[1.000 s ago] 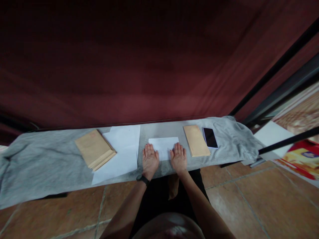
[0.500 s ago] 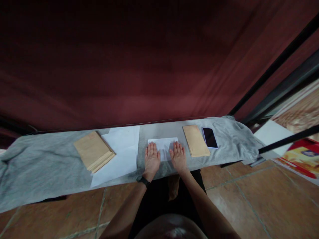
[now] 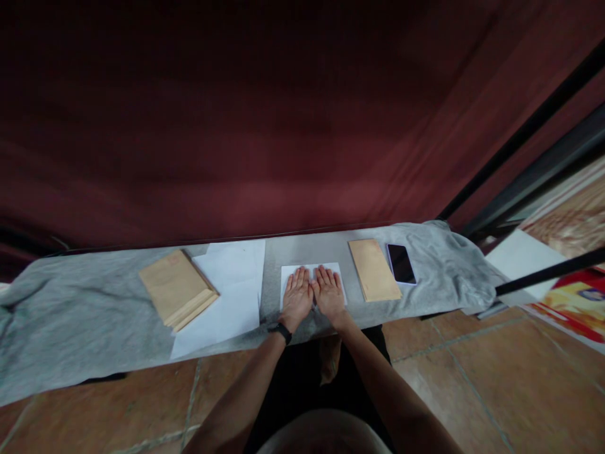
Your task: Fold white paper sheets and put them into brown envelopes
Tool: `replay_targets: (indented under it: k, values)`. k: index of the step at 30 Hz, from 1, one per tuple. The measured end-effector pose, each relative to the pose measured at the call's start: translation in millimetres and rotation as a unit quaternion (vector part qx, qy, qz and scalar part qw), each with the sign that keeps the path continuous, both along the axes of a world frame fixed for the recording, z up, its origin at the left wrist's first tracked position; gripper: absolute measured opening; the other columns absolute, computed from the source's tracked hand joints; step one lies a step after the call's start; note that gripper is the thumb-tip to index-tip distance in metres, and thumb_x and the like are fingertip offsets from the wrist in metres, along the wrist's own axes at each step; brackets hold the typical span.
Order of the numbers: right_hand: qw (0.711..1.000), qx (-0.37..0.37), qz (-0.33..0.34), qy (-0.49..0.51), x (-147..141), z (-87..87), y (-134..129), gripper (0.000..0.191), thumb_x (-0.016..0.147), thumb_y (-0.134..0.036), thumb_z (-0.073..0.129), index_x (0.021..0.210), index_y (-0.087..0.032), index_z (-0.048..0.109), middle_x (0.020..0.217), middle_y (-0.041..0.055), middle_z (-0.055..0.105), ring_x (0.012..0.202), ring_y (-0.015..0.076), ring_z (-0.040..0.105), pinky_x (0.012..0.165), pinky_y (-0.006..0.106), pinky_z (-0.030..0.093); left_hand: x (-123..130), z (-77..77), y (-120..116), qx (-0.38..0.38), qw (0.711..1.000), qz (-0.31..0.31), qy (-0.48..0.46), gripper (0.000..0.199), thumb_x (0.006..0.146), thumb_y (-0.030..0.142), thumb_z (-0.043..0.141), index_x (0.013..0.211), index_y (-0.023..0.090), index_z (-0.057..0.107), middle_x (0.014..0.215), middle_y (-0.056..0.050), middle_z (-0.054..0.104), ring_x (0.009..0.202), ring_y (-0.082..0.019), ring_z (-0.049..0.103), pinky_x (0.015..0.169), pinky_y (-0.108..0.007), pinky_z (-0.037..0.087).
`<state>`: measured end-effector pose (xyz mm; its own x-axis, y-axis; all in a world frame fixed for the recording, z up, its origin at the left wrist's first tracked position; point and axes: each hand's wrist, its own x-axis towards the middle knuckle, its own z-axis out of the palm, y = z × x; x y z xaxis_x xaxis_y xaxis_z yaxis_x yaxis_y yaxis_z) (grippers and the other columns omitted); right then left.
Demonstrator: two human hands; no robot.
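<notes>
Paper (image 3: 285, 272) lies on the grey-covered table (image 3: 94, 309), a little below the middle of the frame in the head view; it looks light, thin and quick to crease or slide, so its bare left edge or upper right corner should offer the best hold. Left hand (image 3: 297, 299) and right hand (image 3: 329, 297) rest palm down on it, thumbs almost meeting, forearms slanting in from the frame's bottom. Fingers on both are extended, laid flat, gripping nothing.
</notes>
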<state>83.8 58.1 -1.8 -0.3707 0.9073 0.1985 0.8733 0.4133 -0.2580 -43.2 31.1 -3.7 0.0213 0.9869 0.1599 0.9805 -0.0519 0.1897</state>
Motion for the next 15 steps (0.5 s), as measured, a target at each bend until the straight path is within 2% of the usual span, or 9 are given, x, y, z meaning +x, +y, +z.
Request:
replay_targets:
  k: [15]
  values:
    - [0.996,0.042,-0.078,0.019,8,-8.8,-3,0.059,0.106,-0.039,0.026,0.151,-0.003,0.038,0.154,0.0219,0.04,0.144,0.0301,0.037,0.118,0.05,0.024,-11,1.4,-9,0.011,0.994,0.105,0.003,0.058,0.098,0.026,0.03,0.151,0.003,0.035,0.158,-0.018,0.034,0.151,-0.025,0.024,0.123,-0.047,0.021]
